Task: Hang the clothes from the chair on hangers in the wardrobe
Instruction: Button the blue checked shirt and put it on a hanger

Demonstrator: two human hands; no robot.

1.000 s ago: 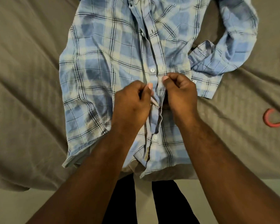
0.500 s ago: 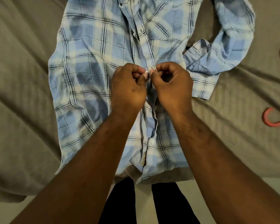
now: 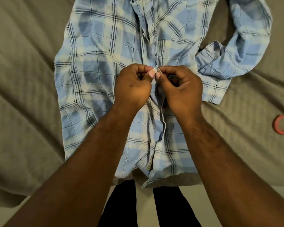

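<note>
A blue and white plaid shirt [image 3: 98, 63] lies flat, front up, on a grey-brown bed cover [image 3: 23, 95]. Its hem hangs over the bed's near edge and one sleeve is folded back at the right. My left hand [image 3: 132, 89] and my right hand [image 3: 182, 89] meet at the shirt's front placket, halfway down. Both pinch the placket edges around a small white button between thumb and fingertips. The collar is cut off by the top of the frame. A lower button [image 3: 159, 145] sits fastened below my hands.
The curved end of a pink hanger [image 3: 281, 126] lies on the bed cover at the right edge. The bed's near edge runs along the bottom, with my dark trouser legs [image 3: 120, 207] and a pale floor below it.
Both hands moved up the placket from a lower spot to a button higher up, and now pinch it together. The view shifted slightly downward along the shirt.
</note>
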